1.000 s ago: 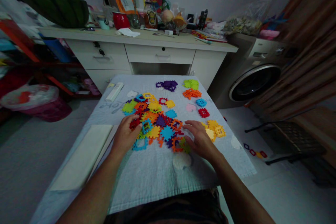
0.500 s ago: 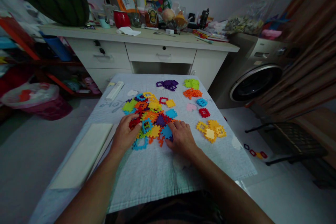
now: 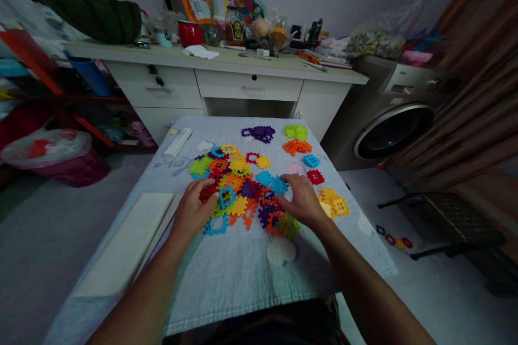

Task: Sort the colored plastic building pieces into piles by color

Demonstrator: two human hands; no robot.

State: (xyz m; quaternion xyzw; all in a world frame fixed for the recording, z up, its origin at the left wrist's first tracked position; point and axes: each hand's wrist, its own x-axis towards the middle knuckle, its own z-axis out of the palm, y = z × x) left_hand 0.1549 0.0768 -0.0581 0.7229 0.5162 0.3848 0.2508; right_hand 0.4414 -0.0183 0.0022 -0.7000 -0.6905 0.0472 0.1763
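My left hand (image 3: pixel 195 206) rests against the left side of a mixed pile of coloured interlocking plastic building pieces (image 3: pixel 232 180). Its thumb and fingers are apart, around a red piece (image 3: pixel 206 193) and beside a blue square frame piece (image 3: pixel 227 197). On the pile's right side, my right hand (image 3: pixel 300 197) has a blue building piece (image 3: pixel 279 185) between thumb and fingers. Another blue piece (image 3: pixel 264 178) lies just left of it. Nearer me are purple, orange and green pieces (image 3: pixel 288 225), partly overlapping.
Sorted groups lie along the table's right and far side: purple (image 3: pixel 261 133), green (image 3: pixel 295 132), orange (image 3: pixel 297 146), blue (image 3: pixel 311 160), red (image 3: pixel 315 176) and yellow (image 3: pixel 335 202). A white board (image 3: pixel 127 245) and a power strip (image 3: pixel 178 143) lie at left. A stool (image 3: pixel 453 215) stands right.
My right hand has moved right and away from me, with the blue piece shifting along. Purple, orange and green pieces now show where the hand was. My left hand has barely moved.
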